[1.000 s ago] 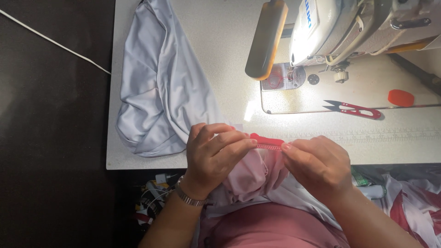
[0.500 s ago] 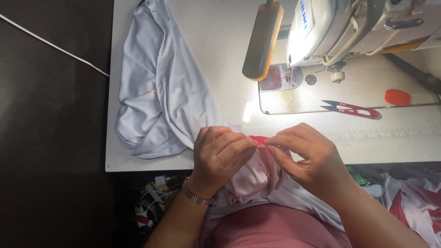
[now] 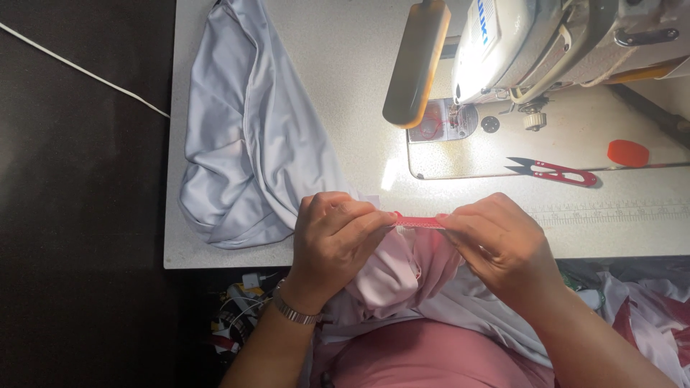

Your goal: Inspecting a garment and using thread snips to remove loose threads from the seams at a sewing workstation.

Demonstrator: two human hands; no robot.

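While pinching a short red strip [image 3: 420, 222] between both sets of fingertips at the near edge of the sewing table [image 3: 345, 65], holding it taut and level just above a bunched pink cloth [image 3: 402, 269]. Left hand [image 3: 332, 241] curling closed, thumb and forefinger nipping the strip's left end together with a fold of the pink cloth; right hand [image 3: 499, 244] likewise closed, pinching the right end. Lying far and to the left on the table, a heap of pale grey fabric [image 3: 248, 158], trailing toward the left hand and seeming to touch it. Sitting farther back, the sewing machine [image 3: 546, 43] with its lamp glaring on the plate around the needle [image 3: 449, 122], well apart from both hands. Resting to the right, red thread snips [image 3: 553, 172] and a small red cap [image 3: 627, 153]. Risking, as a judgement: the narrow strip slipping out of one pinch or twisting, since only fingertips are gripping it; the strip wandering off the pink cloth's edge, since the cloth is slack and bunched below; the grey fabric sliding off the near edge if tugged along; glare from the lamp hiding fine alignment.
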